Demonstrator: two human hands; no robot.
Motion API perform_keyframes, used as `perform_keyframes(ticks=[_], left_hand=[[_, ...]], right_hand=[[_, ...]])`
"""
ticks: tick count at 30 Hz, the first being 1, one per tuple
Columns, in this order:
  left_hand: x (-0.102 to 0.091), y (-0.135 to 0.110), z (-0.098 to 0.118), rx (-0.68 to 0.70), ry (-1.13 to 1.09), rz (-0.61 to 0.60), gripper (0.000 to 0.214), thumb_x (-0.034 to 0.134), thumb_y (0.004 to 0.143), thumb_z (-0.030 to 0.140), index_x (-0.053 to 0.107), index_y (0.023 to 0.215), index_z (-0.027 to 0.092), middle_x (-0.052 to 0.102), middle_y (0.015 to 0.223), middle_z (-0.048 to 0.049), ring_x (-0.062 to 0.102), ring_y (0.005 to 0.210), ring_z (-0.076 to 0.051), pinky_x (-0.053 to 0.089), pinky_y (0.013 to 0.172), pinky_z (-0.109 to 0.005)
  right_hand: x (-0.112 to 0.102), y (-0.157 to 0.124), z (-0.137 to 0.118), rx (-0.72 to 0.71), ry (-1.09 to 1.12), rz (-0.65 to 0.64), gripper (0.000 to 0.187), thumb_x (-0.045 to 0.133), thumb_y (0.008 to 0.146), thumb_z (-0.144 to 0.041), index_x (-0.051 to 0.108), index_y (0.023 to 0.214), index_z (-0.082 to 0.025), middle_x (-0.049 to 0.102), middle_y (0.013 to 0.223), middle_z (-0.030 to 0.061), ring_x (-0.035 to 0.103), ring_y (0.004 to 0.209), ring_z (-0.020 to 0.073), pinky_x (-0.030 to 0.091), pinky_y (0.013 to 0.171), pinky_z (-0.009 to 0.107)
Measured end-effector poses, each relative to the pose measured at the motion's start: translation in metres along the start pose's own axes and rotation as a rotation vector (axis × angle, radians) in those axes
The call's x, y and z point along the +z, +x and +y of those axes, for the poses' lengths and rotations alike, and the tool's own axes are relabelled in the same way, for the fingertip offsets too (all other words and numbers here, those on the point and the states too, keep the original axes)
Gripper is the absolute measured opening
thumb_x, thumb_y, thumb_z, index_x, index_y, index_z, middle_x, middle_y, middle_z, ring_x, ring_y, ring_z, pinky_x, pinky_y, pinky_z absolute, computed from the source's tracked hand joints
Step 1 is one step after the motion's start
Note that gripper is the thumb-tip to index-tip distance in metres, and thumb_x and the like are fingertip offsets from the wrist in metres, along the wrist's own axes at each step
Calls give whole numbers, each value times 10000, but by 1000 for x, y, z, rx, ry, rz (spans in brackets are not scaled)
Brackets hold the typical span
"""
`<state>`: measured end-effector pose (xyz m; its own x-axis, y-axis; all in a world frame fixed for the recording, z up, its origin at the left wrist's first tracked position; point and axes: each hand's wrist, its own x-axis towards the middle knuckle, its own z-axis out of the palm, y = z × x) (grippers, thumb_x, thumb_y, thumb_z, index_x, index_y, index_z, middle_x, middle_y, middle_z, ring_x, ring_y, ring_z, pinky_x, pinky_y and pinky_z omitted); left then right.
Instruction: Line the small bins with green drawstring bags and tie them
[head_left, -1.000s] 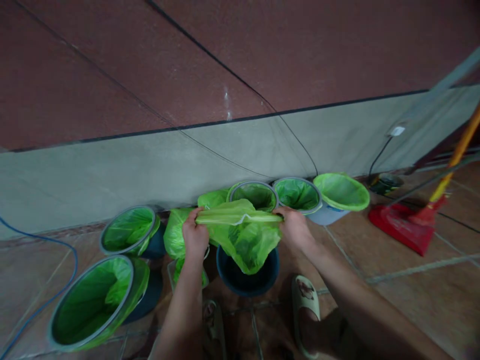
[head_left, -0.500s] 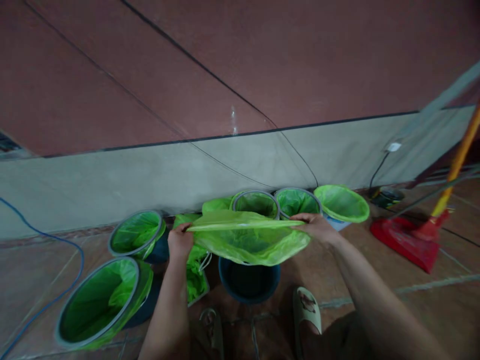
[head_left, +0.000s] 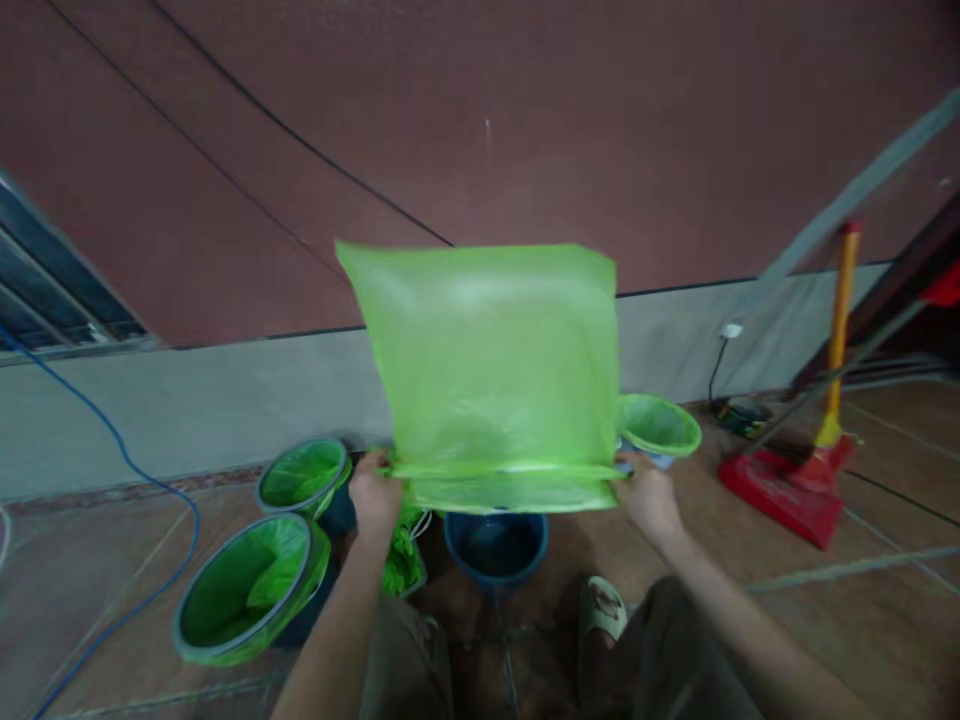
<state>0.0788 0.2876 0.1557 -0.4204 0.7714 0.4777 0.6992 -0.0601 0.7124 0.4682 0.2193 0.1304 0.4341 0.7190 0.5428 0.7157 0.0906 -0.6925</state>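
A bright green plastic bag (head_left: 495, 370) is stretched flat between my hands, its upper part billowing up in front of the wall. My left hand (head_left: 375, 495) pinches the bag's lower left edge. At the lower right edge, my right hand (head_left: 649, 490) is closed on it too. Directly beneath the bag stands a dark blue bucket (head_left: 496, 550), its inside dark and without a liner. Behind the bag, the bins along the wall are mostly hidden.
Two bins with green liners, a front bin (head_left: 244, 590) and a rear bin (head_left: 304, 475), stand at left beside a blue hose (head_left: 120, 440). A basket of green bags (head_left: 405, 565) is left of the bucket. At right are a lined bin (head_left: 658, 425) and a red dustpan (head_left: 787, 490).
The bag has swung up from a drooping, open-mouthed shape into a raised flat sheet, covering the bins behind. Both hands keep their hold. My view has tilted and shifted slightly.
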Motion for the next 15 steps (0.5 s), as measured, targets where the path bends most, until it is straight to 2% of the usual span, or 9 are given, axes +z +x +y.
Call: perform_keyframes(ticks=[1, 2, 3, 5, 10, 15], left_hand=[[11, -16, -19, -85, 31, -161, 269, 586, 569, 62, 707, 785, 167, 711, 770, -61, 660, 742, -232, 520, 741, -339], [20, -28, -35, -149, 51, -245, 251, 584, 557, 55, 697, 742, 181, 704, 729, -55, 664, 738, -245, 516, 737, -347], [25, -38, -46, -213, 66, -283, 227, 594, 546, 57, 685, 708, 187, 690, 688, -52, 664, 728, -260, 512, 732, -364], [27, -47, -58, -270, 30, -277, 198, 602, 533, 68, 670, 674, 189, 679, 662, -53, 663, 729, -283, 506, 739, -396], [12, -58, -63, -297, -224, -179, 160, 658, 537, 145, 673, 690, 188, 685, 684, -45, 659, 728, -251, 514, 745, -384], [3, -80, -67, -368, -454, -262, 328, 751, 531, 344, 699, 794, 155, 688, 716, -34, 624, 672, -185, 497, 648, -305]], right_hand=[[11, -23, 24, 141, -9, -160, 159, 600, 586, -208, 689, 717, -199, 668, 652, 21, 621, 581, 199, 487, 562, 307], [19, -42, 43, 245, 7, -242, 174, 594, 595, -236, 693, 734, -205, 673, 635, 17, 640, 591, 212, 494, 558, 306], [24, -57, 58, 319, 33, -252, 180, 599, 595, -265, 692, 739, -208, 687, 643, 18, 654, 600, 220, 503, 557, 306], [25, -74, 72, 358, 100, -244, 228, 610, 597, -295, 703, 788, -212, 717, 694, 26, 679, 649, 229, 526, 582, 309], [13, -86, 55, 386, 349, -251, 323, 627, 600, -313, 702, 891, -194, 753, 820, 56, 711, 766, 256, 575, 668, 364], [-4, -95, 34, 555, 644, -273, 377, 706, 524, -278, 685, 890, -191, 752, 828, 61, 697, 728, 244, 578, 675, 362]])
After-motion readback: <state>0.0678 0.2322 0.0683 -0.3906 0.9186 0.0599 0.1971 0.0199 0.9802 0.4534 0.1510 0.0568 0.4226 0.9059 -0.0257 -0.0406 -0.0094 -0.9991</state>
